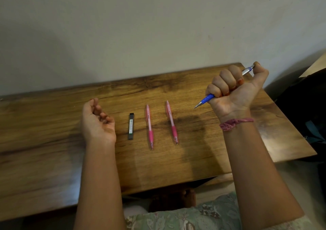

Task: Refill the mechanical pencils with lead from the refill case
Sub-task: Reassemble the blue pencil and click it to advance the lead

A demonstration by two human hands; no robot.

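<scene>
Nearest the camera, a patterned green garment (211, 215) shows at the bottom edge, and both bare forearms reach forward over the wooden table (44, 141); the left hand (97, 122) rests palm-up on the table, loosely open with the fingers curled inward, holding nothing; just to its right, apart from it, lies the dark lead refill case (130, 126), lengthwise toward the wall; right of the case lie two pink mechanical pencils, the left pink pencil (149, 126) and the right pink pencil (171, 122), roughly parallel, tips pointing toward the person, neither touched by a hand; farther right, the right wrist wears a pink thread bracelet (234, 123); above it the right hand (234, 87) is raised off the table, closed in a fist around a blue mechanical pencil (207, 99), the metal tip slanting down-left, the thumb pressed on the cap end at upper right; behind everything stands a plain pale wall (158, 27).
</scene>
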